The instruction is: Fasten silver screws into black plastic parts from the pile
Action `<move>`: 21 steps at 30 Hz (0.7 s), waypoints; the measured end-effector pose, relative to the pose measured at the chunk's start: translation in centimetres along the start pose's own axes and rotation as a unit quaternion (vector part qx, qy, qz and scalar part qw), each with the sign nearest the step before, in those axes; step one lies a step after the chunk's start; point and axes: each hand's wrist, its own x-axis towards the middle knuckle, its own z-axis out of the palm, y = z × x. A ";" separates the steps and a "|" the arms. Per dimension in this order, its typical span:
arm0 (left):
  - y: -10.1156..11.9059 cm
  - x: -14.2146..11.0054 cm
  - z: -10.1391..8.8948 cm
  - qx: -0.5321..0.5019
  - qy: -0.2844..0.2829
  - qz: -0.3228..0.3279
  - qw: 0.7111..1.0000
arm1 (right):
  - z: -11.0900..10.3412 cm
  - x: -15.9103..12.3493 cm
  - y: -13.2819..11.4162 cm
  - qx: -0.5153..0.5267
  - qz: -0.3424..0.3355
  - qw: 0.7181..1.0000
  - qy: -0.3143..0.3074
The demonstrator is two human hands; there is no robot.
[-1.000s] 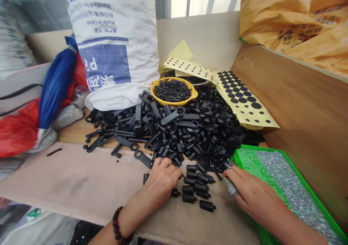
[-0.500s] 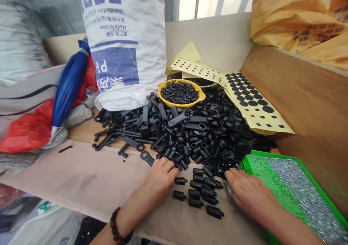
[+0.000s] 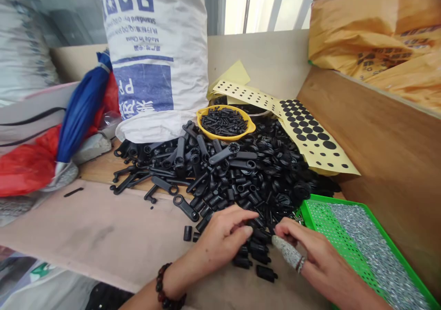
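Risk first: the short black plastic caps (image 3: 257,255) lie loose in a small cluster at the desk's (image 3: 103,236) near edge, abt 6 o'clock in the head view, right under both hands. One cap (image 3: 266,273) sits apart, closest to the edge; a sweep of a wrist or sleeve could likely knock it off. The big pile of black parts (image 3: 241,172) slopes down toward the hands from 12 o'clock, so pulling a piece from its foot may well bring more sliding down & mix w/ the sorted caps. The green tray (image 3: 312,213) of small silver screws (image 3: 372,245) sits at 4 o'clock, touching the pile's edge; a bump from the right forearm could scatter screws.

Left hand (image 3: 220,241): fingers curled, thumb and forefinger pinched close at the pile's foot, on or just over a cap. Whether it actually grips one I can't tell, the fingers hide it. Beaded bracelet (image 3: 168,287) on that wrist.

Right hand (image 3: 310,255): fingers partly closed, forefinger in a knit finger cot (image 3: 287,252) pointing to 9 o'clock toward the left thumb, tip nearly touching the caps. Nothing clearly held; can't tell for sure.

Behind, at 12 o'clock: yellow bowl (image 3: 225,121) of black screws, white woven sack (image 3: 155,57), yellow sticker sheet (image 3: 310,135) w/ black dots at 1 o'clock. Blue umbrella (image 3: 81,112) at 10 o'clock.
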 end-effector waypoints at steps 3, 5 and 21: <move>1.1 0.7 1.3 -0.036 -0.028 0.041 0.998 | 0.5 -0.1 -0.1 0.031 0.016 0.999 -0.012; 1.5 1.0 1.8 -0.053 -0.036 0.049 0.997 | 0.4 -0.2 0.0 0.042 0.016 0.999 -0.013; 2.1 2.1 4.2 -0.589 0.063 -0.256 0.763 | -0.3 -0.9 0.2 0.013 -0.103 0.979 0.177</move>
